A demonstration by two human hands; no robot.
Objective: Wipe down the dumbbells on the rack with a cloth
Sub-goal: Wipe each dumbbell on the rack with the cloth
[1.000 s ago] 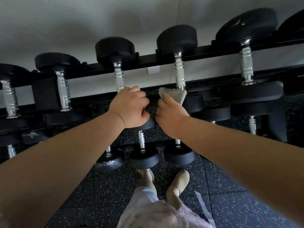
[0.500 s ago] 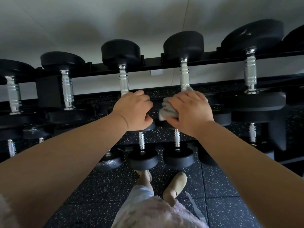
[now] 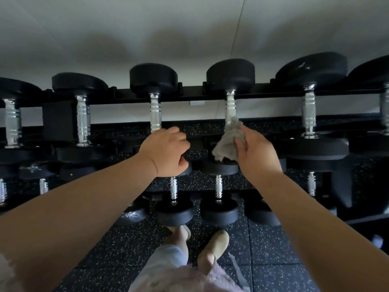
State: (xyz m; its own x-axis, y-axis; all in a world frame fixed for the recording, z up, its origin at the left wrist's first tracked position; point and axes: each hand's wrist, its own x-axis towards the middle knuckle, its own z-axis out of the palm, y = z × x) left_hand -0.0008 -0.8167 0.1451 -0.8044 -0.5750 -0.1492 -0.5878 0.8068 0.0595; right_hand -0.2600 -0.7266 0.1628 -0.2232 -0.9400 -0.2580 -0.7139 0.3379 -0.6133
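A black rack [image 3: 126, 100] holds rows of black dumbbells with silver handles on its upper and lower tiers. My right hand [image 3: 255, 154] grips a crumpled grey cloth [image 3: 230, 142] at the near end of one upper-tier dumbbell [image 3: 230, 102], where its handle meets the near head. My left hand [image 3: 166, 151] is closed over the near head of the neighbouring dumbbell [image 3: 154, 106] to the left. That head is mostly hidden under my fingers.
More dumbbells [image 3: 309, 110] stand to either side on the top tier, and smaller ones [image 3: 219, 207] sit on the lower tier. Black speckled rubber floor tiles [image 3: 271, 249] lie below, with my feet in beige shoes [image 3: 214, 243] close to the rack. A pale wall rises behind.
My right hand has lifted off the dumbbell's near head and turned, so the cloth now hangs bunched against the base of the handle. My left hand keeps its hold.
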